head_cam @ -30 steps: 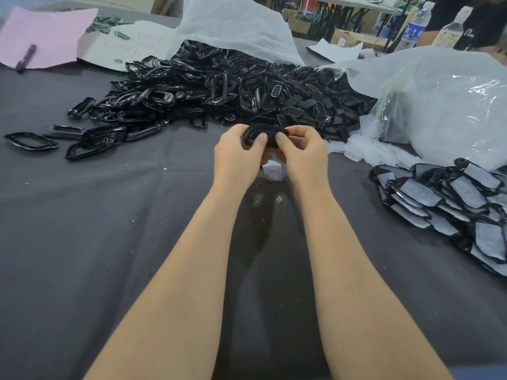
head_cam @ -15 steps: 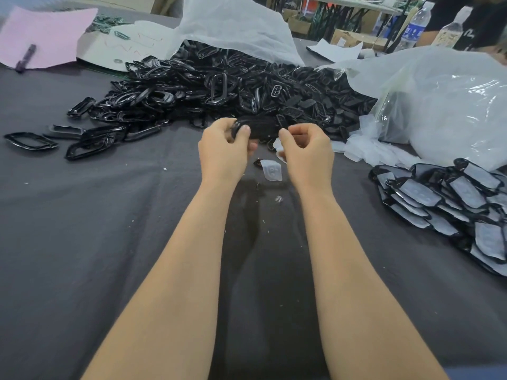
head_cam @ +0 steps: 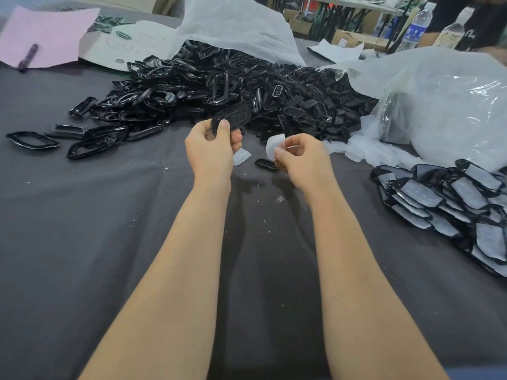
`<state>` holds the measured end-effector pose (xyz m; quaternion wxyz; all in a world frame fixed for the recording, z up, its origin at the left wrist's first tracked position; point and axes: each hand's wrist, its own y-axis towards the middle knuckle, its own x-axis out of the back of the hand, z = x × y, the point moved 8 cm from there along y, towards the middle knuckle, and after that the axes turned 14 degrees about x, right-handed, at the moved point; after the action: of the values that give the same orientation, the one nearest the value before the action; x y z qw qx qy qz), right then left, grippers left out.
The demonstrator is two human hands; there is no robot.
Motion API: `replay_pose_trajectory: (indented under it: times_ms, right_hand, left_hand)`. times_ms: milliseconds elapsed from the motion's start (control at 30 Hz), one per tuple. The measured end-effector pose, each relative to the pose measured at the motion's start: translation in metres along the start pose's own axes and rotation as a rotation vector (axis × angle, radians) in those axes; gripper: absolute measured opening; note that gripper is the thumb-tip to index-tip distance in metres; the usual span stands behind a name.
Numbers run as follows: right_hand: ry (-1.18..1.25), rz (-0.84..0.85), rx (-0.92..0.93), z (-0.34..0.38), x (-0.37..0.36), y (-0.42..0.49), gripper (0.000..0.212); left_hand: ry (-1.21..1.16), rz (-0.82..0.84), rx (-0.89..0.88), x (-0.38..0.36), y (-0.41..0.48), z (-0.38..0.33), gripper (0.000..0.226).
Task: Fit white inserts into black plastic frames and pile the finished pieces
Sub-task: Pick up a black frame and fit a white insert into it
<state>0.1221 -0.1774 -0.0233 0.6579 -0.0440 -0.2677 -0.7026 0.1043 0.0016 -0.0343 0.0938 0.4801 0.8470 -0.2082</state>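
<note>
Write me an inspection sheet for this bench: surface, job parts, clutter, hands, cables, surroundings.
Surface: dark grey cloth covers the table, with small white specks.
Job's things: heap of black frames at the back; loose white inserts beside a clear plastic bag; finished pieces piled at right.
Clutter: pink sheet with a pen on it, far left.
Hands: left hand grips one black frame; right hand pinches one white insert.
Cables: nothing seen.
Surroundings: water bottle, cardboard box and another person at the far right.
</note>
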Motion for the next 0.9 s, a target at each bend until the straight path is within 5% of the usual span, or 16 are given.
replay_pose_trajectory:
  times_ms: [433, 733, 900]
  right_hand:
    - [0.797, -0.180, -0.081, 0.011, 0.002, -0.002, 0.018]
    - [0.488, -0.142, 0.127, 0.028, 0.005, -0.002, 0.011]
    - [0.348, -0.256, 0.179, 0.029, 0.008, -0.004, 0.017]
  left_hand:
    - [0.206, 0.087, -0.042, -0.013, -0.005, 0.004, 0.011]
    - [0.366, 0.141, -0.110, -0.023, -0.009, 0.002, 0.018]
    - [0.362, 0.233, -0.113, -0.031, -0.015, 0.003, 0.010]
